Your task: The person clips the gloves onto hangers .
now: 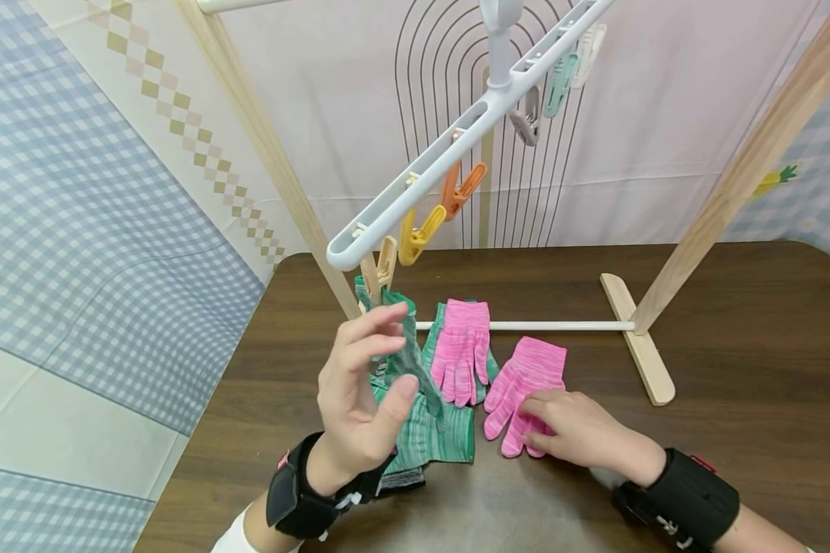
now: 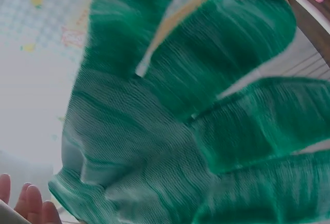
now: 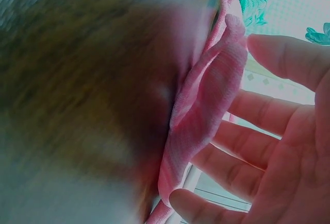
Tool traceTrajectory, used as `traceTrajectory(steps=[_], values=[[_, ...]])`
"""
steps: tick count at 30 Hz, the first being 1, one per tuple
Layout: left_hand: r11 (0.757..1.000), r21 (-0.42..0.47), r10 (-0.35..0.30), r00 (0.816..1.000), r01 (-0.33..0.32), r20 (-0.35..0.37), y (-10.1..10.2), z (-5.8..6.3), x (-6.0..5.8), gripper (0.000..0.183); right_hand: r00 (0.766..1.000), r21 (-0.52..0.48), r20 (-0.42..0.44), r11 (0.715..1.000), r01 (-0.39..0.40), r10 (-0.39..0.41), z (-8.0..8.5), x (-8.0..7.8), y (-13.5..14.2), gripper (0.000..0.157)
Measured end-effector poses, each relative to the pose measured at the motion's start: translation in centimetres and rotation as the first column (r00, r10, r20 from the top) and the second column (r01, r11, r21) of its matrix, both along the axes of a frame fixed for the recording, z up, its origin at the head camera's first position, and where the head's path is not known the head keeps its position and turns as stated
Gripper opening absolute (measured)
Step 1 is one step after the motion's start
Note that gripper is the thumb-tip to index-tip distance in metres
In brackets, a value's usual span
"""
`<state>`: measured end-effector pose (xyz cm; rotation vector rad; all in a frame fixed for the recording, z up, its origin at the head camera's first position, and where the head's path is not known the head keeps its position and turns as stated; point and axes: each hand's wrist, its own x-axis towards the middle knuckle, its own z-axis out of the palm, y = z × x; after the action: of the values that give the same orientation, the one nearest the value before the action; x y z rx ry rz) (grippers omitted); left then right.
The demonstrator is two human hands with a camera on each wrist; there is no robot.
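A green knit glove point(image 1: 404, 349) hangs from a wooden clothespin point(image 1: 380, 269) at the near end of a white hanger bar. Beside it is my left hand point(image 1: 363, 392), raised, its fingers loosely bent and parted from the thumb. In the left wrist view the hanging glove point(image 2: 154, 131) fills the picture, and my left fingertips point(image 2: 32, 203) show at the lower left. My right hand point(image 1: 574, 426) touches a pink glove point(image 1: 532, 376) lying on the table. Seen in the right wrist view, the right fingers point(image 3: 252, 147) are spread along that pink glove point(image 3: 211, 100).
Another pink glove point(image 1: 460, 346) lies on green ones, with more green gloves point(image 1: 443, 438) in front. Orange point(image 1: 462, 192), yellow point(image 1: 420, 234), grey point(image 1: 527, 119) and mint point(image 1: 560, 84) clothespins hang from the white bar point(image 1: 456, 142). A wooden stand point(image 1: 726, 184) surrounds them on the brown table point(image 1: 754, 369).
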<state>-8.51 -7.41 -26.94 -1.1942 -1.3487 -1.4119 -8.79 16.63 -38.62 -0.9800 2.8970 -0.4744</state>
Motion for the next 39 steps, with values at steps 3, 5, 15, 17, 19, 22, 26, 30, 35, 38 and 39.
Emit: traceTrajectory(steps=[3, 5, 15, 17, 19, 22, 26, 30, 35, 38, 39], values=[[0.999, -0.045, -0.003, 1.000, 0.003, 0.000, 0.2, 0.1, 0.4, 0.024, 1.000, 0.000, 0.001, 1.000, -0.002, 0.002, 0.0, 0.0, 0.0, 0.019], [0.997, -0.078, -0.010, 1.000, 0.010, 0.007, 0.3, 0.2, 0.6, 0.025, 1.000, 0.000, 0.000, 1.000, -0.003, 0.003, 0.0, 0.0, 0.0, 0.019], [0.951, -0.309, 0.010, 1.000, 0.000, 0.029, 0.5, 0.1, 1.5, 0.031, 1.000, -0.005, 0.010, 1.000, -0.002, 0.002, -0.1, -0.1, 0.0, 0.018], [0.934, -0.358, 0.027, 0.998, -0.008, 0.049, 0.5, 0.1, 1.7, 0.032, 1.000, -0.005, 0.012, 1.000, -0.001, 0.001, -0.2, -0.1, 0.0, 0.018], [0.914, -0.404, 0.058, 0.996, -0.023, 0.074, 0.6, 0.1, 1.8, 0.034, 1.000, -0.007, 0.010, 1.000, -0.001, 0.001, -0.1, -0.1, 0.0, 0.017], [0.891, -0.450, 0.110, 0.989, -0.056, 0.095, 0.6, 0.0, 1.9, 0.036, 1.000, -0.010, 0.001, 1.000, -0.005, 0.005, -0.1, -0.2, 0.0, 0.017], [0.876, -0.473, 0.159, 0.982, -0.093, 0.102, 0.7, -0.1, 1.8, 0.038, 1.000, -0.011, -0.001, 1.000, -0.008, 0.008, -0.1, -0.1, 0.1, 0.017], [0.867, -0.485, 0.194, 0.974, -0.115, 0.116, 0.7, -0.4, 1.5, 0.042, 1.000, -0.016, -0.005, 1.000, -0.008, 0.008, -0.1, -0.1, 0.0, 0.017], [0.840, -0.523, 0.263, 0.952, -0.146, 0.156, 0.6, -0.8, 0.9, 0.051, 1.000, -0.026, -0.019, 1.000, -0.008, 0.007, -0.1, -0.1, 0.0, 0.017], [0.818, -0.553, 0.299, 0.938, -0.158, 0.174, 0.6, -0.9, 0.6, 0.055, 1.000, -0.028, -0.020, 1.000, -0.007, 0.006, -0.1, -0.1, 0.0, 0.017], [0.811, -0.563, 0.310, 0.933, -0.160, 0.181, 0.5, -0.9, 0.4, 0.057, 1.000, -0.028, -0.019, 1.000, -0.007, 0.007, -0.1, -0.1, 0.1, 0.017]])
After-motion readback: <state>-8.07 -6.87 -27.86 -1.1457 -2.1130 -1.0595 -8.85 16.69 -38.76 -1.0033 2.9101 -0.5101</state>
